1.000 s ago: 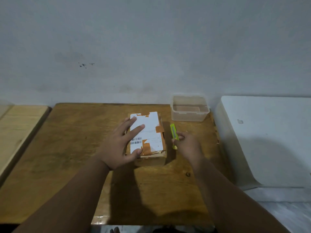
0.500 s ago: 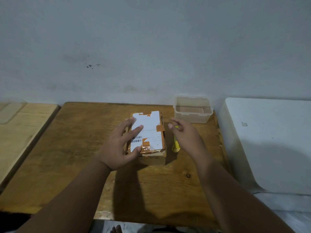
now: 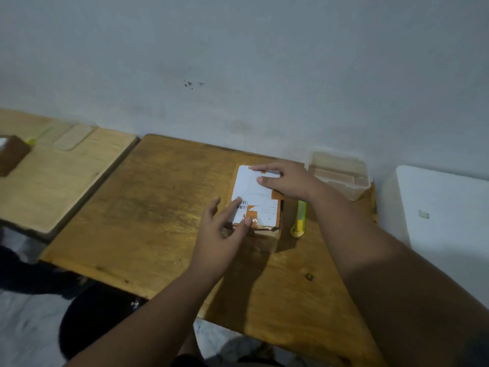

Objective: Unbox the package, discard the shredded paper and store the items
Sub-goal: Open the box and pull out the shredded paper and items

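A small cardboard package [image 3: 260,205] with a white shipping label and orange tape lies on the wooden table [image 3: 148,213]. My left hand [image 3: 225,231] touches its near left corner with spread, straight fingers. My right hand [image 3: 288,181] lies flat across the far end of the label, fingers straight. A yellow-green utility knife [image 3: 299,218] lies on the table just right of the package, with neither hand on it.
A clear plastic container [image 3: 341,176] stands at the table's far right corner by the wall. A white box [image 3: 447,221] sits right of the table. At left, a lighter wooden surface [image 3: 60,181] carries a brown box [image 3: 12,154].
My right hand let go of the knife, which now lies beside the package, and moved onto the far end of the label. My left hand slid to the near corner. The view swung left.
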